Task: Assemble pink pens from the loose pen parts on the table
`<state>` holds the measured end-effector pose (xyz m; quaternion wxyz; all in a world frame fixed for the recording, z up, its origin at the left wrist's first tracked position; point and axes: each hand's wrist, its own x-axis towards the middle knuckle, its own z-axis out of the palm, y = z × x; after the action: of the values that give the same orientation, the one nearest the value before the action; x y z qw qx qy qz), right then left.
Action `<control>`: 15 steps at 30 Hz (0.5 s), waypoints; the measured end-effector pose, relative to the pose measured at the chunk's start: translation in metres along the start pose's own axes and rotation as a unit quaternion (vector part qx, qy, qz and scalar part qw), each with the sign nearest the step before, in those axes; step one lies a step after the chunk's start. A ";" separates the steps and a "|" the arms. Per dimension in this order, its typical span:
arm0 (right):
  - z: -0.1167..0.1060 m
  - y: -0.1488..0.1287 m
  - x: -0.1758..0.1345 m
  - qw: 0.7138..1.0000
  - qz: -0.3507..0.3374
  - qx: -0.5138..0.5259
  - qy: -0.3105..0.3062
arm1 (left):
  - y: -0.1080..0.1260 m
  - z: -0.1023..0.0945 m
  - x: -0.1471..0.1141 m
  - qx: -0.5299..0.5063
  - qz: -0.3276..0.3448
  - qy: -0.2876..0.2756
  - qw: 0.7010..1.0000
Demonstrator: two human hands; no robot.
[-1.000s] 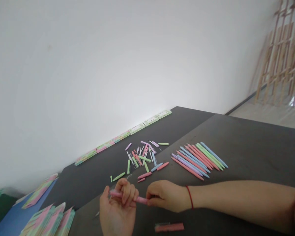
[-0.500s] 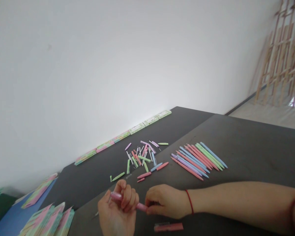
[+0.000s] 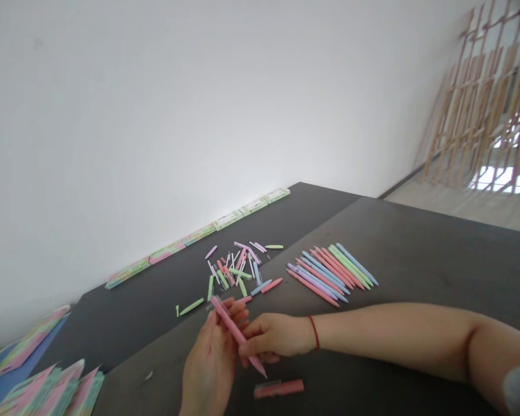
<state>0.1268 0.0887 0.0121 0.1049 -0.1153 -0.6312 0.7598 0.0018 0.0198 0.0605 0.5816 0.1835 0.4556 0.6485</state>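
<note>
A pink pen (image 3: 231,326) slants between my hands, its pointed end down to the right and its clip end up at the left. My right hand (image 3: 264,336), a red cord at its wrist, pinches the pen toward the pointed end. Behind the pen's upper part, my left hand (image 3: 212,352) is turned palm up with its fingers loosened; the pen lies across it without fingers wrapped round it. Below my hands, a red pen barrel (image 3: 286,388) with a clear clip lies on the dark table (image 3: 351,352).
A row of finished-looking pens (image 3: 329,274) in red, blue, purple and green lies to the right. Loose pen parts (image 3: 231,268) are scattered beyond my hands. Flat packs (image 3: 199,233) line the wall; more packs (image 3: 65,390) stand at the lower left.
My left fingers have uncurled from the pink pen. The pen has tilted more steeply, its pointed end now showing past my right hand. The whole view has shifted slightly.
</note>
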 end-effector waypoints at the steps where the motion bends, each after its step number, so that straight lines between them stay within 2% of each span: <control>1: -0.001 0.000 0.001 0.998 0.008 0.067 -0.019 | -0.002 -0.002 0.001 0.012 -0.005 0.005 1.000; 4: -0.003 -0.002 0.002 0.980 0.025 0.187 -0.067 | -0.006 -0.008 0.005 0.029 -0.006 -0.018 0.999; 9: -0.003 -0.005 0.000 0.967 0.011 0.229 -0.115 | -0.008 -0.011 0.008 0.032 0.012 -0.045 0.998; 12: -0.001 -0.006 -0.002 0.972 -0.017 0.195 -0.129 | -0.006 -0.009 0.005 0.056 0.025 -0.044 0.997; 15: 0.001 -0.007 -0.006 0.991 -0.088 0.048 -0.092 | -0.004 -0.003 -0.005 0.114 0.075 -0.031 0.990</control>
<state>0.1322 0.0868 0.0194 0.1182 0.0159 -0.6089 0.7843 0.0030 0.0141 0.0577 0.5201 0.3020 0.4934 0.6284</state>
